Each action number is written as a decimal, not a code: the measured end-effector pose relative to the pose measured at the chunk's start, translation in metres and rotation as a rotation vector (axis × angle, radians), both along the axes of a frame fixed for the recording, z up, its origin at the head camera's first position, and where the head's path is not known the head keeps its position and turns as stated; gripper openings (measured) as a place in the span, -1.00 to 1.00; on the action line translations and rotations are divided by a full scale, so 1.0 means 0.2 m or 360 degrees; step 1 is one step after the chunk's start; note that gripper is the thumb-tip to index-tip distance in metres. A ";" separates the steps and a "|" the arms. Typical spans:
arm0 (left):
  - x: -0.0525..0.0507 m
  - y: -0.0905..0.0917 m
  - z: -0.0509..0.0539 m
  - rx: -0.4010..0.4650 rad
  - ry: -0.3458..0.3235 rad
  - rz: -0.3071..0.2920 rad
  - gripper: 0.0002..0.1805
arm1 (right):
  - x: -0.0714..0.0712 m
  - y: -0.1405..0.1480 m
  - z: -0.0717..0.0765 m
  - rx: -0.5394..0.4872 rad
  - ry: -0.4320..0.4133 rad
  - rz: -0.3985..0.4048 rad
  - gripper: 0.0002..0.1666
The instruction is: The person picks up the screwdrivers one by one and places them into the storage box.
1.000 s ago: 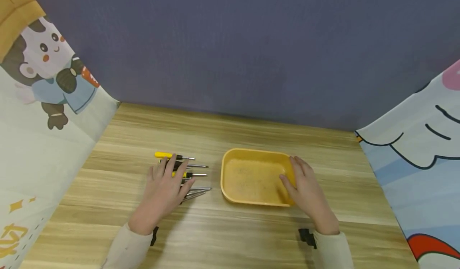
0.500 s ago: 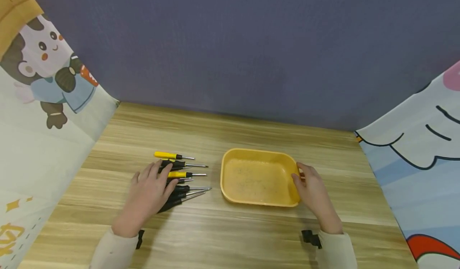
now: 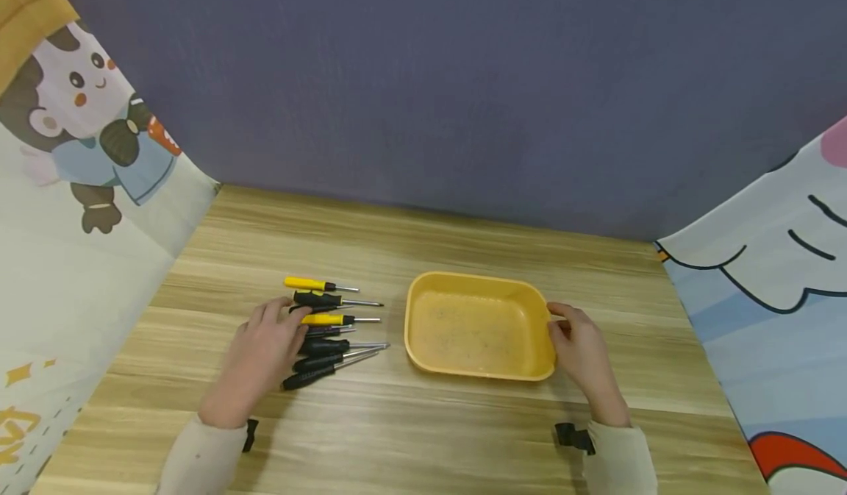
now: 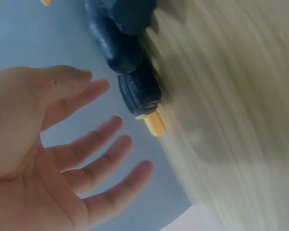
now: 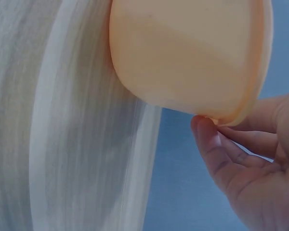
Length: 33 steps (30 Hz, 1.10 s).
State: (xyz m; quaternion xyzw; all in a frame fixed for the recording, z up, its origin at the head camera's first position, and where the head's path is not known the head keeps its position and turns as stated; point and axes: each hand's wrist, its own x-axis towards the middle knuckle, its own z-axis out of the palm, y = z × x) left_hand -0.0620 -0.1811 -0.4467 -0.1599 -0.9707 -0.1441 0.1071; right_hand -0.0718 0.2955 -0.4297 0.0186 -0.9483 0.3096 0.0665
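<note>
Lining the 9 o'clock side: white panel [image 3: 40, 274], cartoon print. Next, left hand [image 3: 258, 344], at 9 o'clock from the screwdrivers [image 3: 324, 346]. Fingers apart, gripping nothing; left wrist view puts them just beside a black handle [image 4: 142, 91], contact can't tell. Screwdrivers lie in a loose column on the wood-grain table [image 3: 423, 436], shafts toward 3 o'clock, nearest two angled toward 2. Yellow screwdriver [image 3: 306, 284] at the column's 12 o'clock end, black-and-yellow screwdriver [image 3: 317, 298] next, second yellow screwdriver [image 3: 326, 320] mid-column by the fingertips, more black ones at the 6 o'clock end. Yellow tray [image 3: 476, 333] sits at 3 o'clock from the column, apart from the shaft tips. Grey-blue wall [image 3: 423, 90] at 12. Right hand [image 3: 585, 348] at tray's 3 o'clock end, fingers bent, thumb tip at the rim corner; pinching or just touching, can't tell. Far right, 3 o'clock: printed panel [image 3: 787, 348].
</note>
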 end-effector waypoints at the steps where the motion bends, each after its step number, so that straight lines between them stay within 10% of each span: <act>1: -0.01 0.00 -0.01 0.0009 0.0017 -0.0014 -0.64 | 0.00 0.00 0.00 -0.0006 -0.0004 -0.0001 -0.62; 33: -0.26 0.09 0.02 -0.0273 -0.0201 -0.0266 -0.78 | -0.13 0.06 -0.02 -0.0015 -0.0050 0.0000 -0.61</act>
